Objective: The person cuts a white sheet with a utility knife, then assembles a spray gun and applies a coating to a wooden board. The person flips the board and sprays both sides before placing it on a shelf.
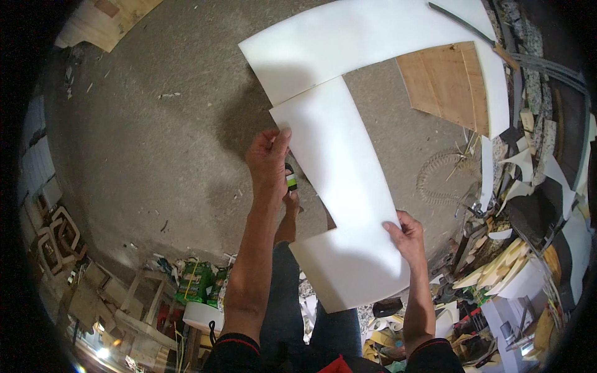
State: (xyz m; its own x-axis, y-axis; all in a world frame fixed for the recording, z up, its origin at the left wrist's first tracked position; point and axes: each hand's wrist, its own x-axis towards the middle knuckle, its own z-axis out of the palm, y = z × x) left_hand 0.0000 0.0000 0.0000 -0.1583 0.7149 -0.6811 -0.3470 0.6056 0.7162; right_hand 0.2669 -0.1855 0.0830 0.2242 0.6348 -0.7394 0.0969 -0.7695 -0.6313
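Observation:
Both my hands hold an L-shaped white foam piece (339,149) up in front of me. My left hand (268,163) pinches its upper left edge, with the thumb on top. On the lower right edge, my right hand (407,235) grips with the thumb on the face and the fingers underneath. Beyond this piece, a larger white foam sheet (354,37) spans the top of the view; the held piece's far end overlaps or meets its near edge. A long-bladed knife (465,26) with a wooden handle lies on the sheet's right part.
A wooden board (443,84) shows beside the large sheet. A coiled hose (435,180) lies on the concrete floor (161,137). Foam offcuts (504,273) and scraps crowd the right side. Green packages (194,281) and wooden frames (59,239) stand at the lower left.

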